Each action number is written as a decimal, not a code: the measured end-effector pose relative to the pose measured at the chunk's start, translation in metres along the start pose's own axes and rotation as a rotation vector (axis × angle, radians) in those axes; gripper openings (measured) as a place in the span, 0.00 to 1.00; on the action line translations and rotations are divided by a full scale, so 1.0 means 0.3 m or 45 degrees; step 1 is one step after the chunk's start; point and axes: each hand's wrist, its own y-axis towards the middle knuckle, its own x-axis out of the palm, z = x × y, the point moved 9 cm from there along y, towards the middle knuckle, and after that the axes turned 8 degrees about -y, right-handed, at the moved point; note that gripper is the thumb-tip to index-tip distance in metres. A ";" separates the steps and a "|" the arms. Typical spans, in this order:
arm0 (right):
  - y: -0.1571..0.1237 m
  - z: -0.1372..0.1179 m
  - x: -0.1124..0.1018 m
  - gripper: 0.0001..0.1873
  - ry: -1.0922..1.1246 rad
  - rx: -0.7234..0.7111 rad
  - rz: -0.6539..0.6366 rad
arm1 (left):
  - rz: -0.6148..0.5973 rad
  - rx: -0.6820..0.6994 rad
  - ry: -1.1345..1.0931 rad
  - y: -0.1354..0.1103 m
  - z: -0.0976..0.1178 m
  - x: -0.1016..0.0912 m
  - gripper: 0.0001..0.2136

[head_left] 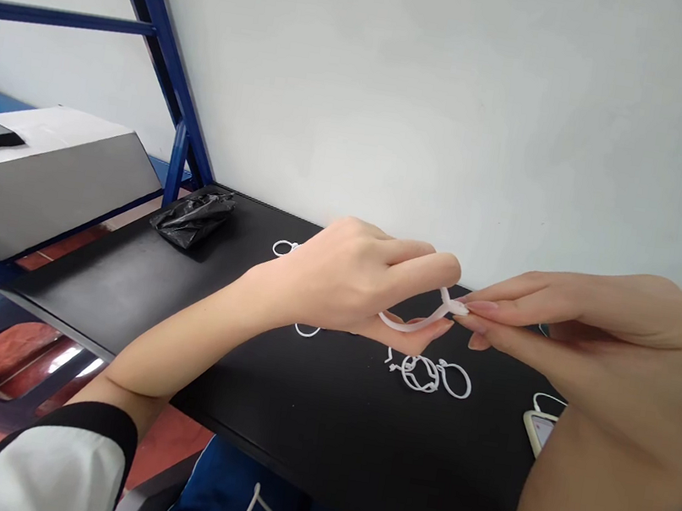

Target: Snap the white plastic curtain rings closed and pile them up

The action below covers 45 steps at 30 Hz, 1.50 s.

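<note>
Cable tie (414, 322), long axis sideways, from left hand (344, 277) to right hand (592, 327)

A black tabletop (352, 437) carries a crumpled black plastic bag (193, 218); a tangle of thin white loops (429, 375) (cord or plastic) lies mid-surface; what looks like a phone (538, 430) sits near the edge.

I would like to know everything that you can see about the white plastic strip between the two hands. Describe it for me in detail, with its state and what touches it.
The white plastic strip is thin, smooth and bent into a curve; it may be a cable tie, but this is unclear. The fingertips of the right hand pinch one end. The other part disappears behind the left hand. It is held above the black table.
</note>
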 end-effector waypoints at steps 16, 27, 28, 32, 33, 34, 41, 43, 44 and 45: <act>0.001 0.003 0.005 0.17 0.023 0.004 -0.040 | -0.010 0.009 -0.023 0.000 0.000 0.005 0.08; 0.001 0.005 0.016 0.18 0.050 -0.008 -0.094 | 0.016 -0.020 -0.067 -0.004 -0.007 0.003 0.08; 0.001 0.006 0.016 0.18 0.048 -0.006 -0.093 | 0.018 -0.021 -0.071 -0.004 -0.007 0.003 0.08; 0.004 0.013 0.020 0.17 0.026 0.003 -0.097 | 0.029 -0.019 -0.087 -0.005 -0.008 0.003 0.09; 0.004 0.013 0.021 0.17 0.023 -0.001 -0.101 | 0.027 -0.015 -0.088 -0.005 -0.007 0.004 0.09; 0.003 0.014 0.022 0.17 0.022 -0.007 -0.107 | 0.025 -0.008 -0.087 -0.006 -0.005 0.005 0.09; -0.001 0.016 0.019 0.16 -0.001 -0.053 -0.111 | 0.028 0.008 -0.066 -0.008 -0.002 0.007 0.10; -0.002 0.011 0.014 0.14 -0.019 -0.090 -0.088 | 0.023 0.015 -0.064 -0.007 0.000 0.007 0.11; -0.002 0.009 0.013 0.13 -0.029 -0.102 -0.079 | 0.018 0.015 -0.062 -0.007 0.001 0.007 0.11; -0.003 0.009 0.012 0.13 -0.038 -0.105 -0.075 | 0.014 0.013 -0.059 -0.006 0.000 0.007 0.12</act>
